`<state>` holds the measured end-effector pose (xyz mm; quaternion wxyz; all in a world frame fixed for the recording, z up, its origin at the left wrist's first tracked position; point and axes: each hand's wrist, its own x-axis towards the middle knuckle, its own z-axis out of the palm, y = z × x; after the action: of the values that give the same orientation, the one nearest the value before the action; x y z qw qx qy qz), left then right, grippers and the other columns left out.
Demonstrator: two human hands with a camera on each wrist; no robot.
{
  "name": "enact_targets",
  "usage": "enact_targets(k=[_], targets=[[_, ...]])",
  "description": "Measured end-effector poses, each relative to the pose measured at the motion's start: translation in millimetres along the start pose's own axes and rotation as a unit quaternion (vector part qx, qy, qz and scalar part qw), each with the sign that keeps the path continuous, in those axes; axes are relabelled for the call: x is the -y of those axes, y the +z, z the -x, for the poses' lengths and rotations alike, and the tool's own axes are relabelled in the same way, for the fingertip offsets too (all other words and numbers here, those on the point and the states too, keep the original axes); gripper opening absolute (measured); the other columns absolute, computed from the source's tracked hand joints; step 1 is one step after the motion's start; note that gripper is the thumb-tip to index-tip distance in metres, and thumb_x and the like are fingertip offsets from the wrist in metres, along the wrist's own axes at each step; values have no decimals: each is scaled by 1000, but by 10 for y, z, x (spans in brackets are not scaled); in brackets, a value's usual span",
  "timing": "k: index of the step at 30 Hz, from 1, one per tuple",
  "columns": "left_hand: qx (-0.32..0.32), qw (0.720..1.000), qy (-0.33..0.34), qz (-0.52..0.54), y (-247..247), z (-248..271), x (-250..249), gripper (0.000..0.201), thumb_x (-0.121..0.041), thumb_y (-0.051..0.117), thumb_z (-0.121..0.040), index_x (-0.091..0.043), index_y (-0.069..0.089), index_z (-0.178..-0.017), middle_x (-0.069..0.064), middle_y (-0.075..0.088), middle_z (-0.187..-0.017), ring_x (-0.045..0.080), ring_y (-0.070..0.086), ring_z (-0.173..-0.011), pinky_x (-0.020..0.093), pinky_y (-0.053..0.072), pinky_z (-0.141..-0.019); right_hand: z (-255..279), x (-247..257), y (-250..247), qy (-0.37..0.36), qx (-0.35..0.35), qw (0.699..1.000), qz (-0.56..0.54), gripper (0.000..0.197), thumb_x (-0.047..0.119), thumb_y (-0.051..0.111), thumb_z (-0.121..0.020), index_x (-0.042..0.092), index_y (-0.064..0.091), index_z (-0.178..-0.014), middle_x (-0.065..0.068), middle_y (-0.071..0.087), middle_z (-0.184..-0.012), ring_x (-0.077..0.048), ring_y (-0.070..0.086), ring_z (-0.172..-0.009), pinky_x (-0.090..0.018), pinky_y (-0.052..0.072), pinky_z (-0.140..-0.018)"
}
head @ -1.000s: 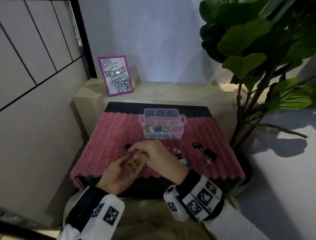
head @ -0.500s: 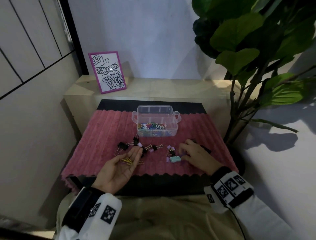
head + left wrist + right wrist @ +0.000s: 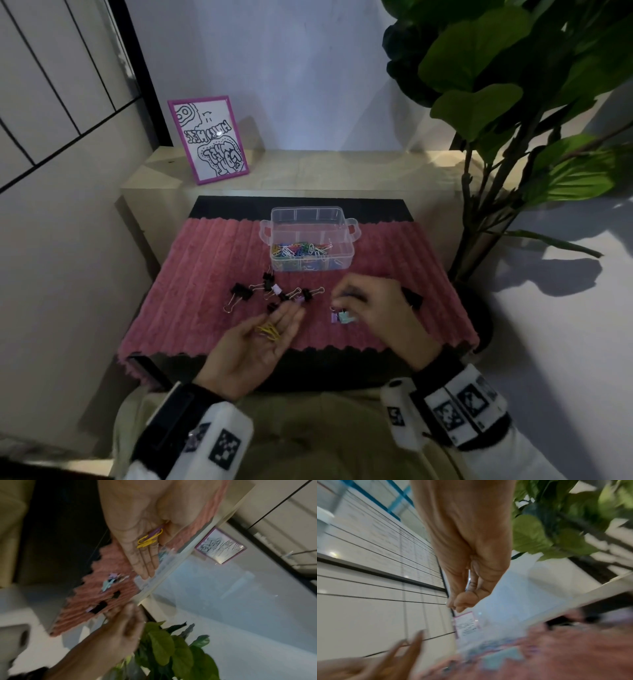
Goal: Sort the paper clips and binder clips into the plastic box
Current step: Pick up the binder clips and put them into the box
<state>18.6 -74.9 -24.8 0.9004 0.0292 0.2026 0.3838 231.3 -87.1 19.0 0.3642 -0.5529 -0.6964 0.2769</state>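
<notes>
Head view shows the plastic box (image 3: 310, 240) standing open at the far middle of the pink ribbed mat (image 3: 191, 291), which covers the tabletop (image 3: 342, 168). Its near compartment already holds a mixed heap of coloured paper clips (image 3: 301, 249); the far compartments look bare, though the clear walls make that hard to confirm. No binder clip can be made out inside the box, so that half of the sort appears not yet begun. On the mat, a scatter of black binder clips (image 3: 241, 292) with a few lilac ones lies left of centre, near the box. A second small group, mint and lilac (image 3: 342, 317), lies just under the right hand (image 3: 380, 308), and another black clip (image 3: 412, 297) shows at that hand's far right edge. The left hand (image 3: 260, 339) is held palm up over the near part of the mat, fingers (image 3: 145, 559) straight and close together, carrying a few yellow paper clips (image 3: 148, 540) and one purple, loose on the palm. The right hand hovers over the mint and lilac group with fingers (image 3: 462, 601) curled and the tips drawn together; the right wrist view is blurred, and whether anything is pinched between them cannot be told. Judged overall, the paper clips are nearly done, pending the handful on the palm; the binder clips all remain.
</notes>
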Motion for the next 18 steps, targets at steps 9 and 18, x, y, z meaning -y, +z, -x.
enact_targets(k=[9, 18], targets=[[8, 999, 27, -18, -87, -94, -122, 30, 0, 73, -62, 7, 69, -91, 16, 71, -92, 23, 70, -85, 29, 58, -75, 96, 363, 610, -200, 50, 966, 154, 28, -1, 55, -82, 9, 60, -107, -7, 62, -107, -19, 51, -102, -29, 43, -90], [-32, 993, 105, 49, -12, 82, -315, 59, 15, 80, -35, 7, 69, -93, 15, 70, -101, 27, 70, -90, 35, 60, -66, 183, -661, -85, 38, 37, 970, 236, 30, 15, 59, -86, 7, 61, -115, -10, 58, -117, -24, 51, -113, -22, 36, -94]])
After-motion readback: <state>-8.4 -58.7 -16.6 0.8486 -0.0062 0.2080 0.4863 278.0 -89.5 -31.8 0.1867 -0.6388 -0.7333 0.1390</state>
